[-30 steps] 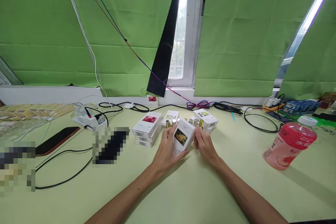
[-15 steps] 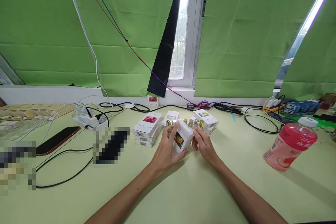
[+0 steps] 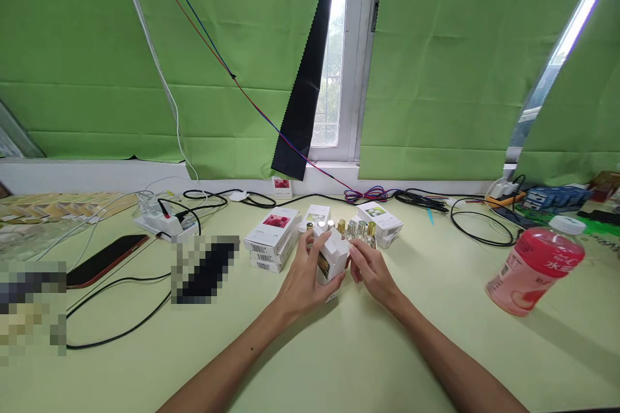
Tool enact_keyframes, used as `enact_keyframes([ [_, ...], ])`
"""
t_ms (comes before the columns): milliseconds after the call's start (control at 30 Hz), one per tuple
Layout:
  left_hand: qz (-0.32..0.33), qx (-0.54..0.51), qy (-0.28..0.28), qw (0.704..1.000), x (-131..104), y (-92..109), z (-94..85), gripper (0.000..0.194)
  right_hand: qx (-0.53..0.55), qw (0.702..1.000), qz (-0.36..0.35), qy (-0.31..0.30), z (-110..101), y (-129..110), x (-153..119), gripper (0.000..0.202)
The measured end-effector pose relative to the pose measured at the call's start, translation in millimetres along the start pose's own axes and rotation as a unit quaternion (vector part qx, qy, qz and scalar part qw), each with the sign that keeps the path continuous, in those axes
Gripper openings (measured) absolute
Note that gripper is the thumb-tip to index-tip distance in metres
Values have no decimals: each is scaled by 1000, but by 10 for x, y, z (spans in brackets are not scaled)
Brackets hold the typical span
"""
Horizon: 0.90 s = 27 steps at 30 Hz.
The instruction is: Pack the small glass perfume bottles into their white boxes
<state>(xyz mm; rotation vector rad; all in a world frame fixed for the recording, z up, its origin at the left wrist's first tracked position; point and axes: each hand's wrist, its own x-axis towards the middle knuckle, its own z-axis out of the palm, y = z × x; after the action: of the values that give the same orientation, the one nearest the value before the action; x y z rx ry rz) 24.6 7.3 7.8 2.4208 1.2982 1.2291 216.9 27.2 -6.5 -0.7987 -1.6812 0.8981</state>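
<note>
My left hand (image 3: 303, 277) is wrapped round a small white box (image 3: 335, 253) with a dark picture on its front. The box is tilted, so its top end faces me. At its right edge are the curled fingers of my right hand (image 3: 371, 268), thumb and forefinger pinched against the box; the exact spot they grip is partly hidden. Just behind the box stand several small glass bottles (image 3: 361, 230) with gold and silver caps, some partly covered by my left hand. Left of my hands lies a stack of white boxes (image 3: 272, 232) with red pictures.
More white boxes lie behind the bottles, at right (image 3: 382, 218) and centre (image 3: 317, 213). A pink drink bottle (image 3: 535, 268) stands at right. A phone (image 3: 109, 258), a power strip (image 3: 167, 222) and cables occupy the left. Black cables (image 3: 421, 200) run along the back wall.
The white box has been tipped, showing more of its top end and less of its pictured front. My right hand has shifted slightly left and down along with it.
</note>
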Motion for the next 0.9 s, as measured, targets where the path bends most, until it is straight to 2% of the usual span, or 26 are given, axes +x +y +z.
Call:
enact_keyframes([
  [267,-33,-71,43,996,-30,-9,129,67,-44,998,-1,37,-10,-38,12,43],
  [367,-78,-97,22,992,-40,-18,161,65,-86,994,-15,71,-32,-2,14,47],
  [500,-96,-94,-4,991,-47,-26,161,61,-125,976,-12,175,-128,88,36,45],
  [600,-100,-88,-12,991,-50,-27,153,59,-165,943,5,290,-244,152,76,35],
  [667,-105,-88,-20,990,-53,-27,152,58,-186,926,6,330,-317,187,109,29],
  [767,-107,-90,-23,990,-62,-31,156,58,-221,913,1,343,-384,238,147,33],
  [900,-117,-98,-28,988,-72,-38,168,59,-271,912,18,306,-393,316,160,46],
])
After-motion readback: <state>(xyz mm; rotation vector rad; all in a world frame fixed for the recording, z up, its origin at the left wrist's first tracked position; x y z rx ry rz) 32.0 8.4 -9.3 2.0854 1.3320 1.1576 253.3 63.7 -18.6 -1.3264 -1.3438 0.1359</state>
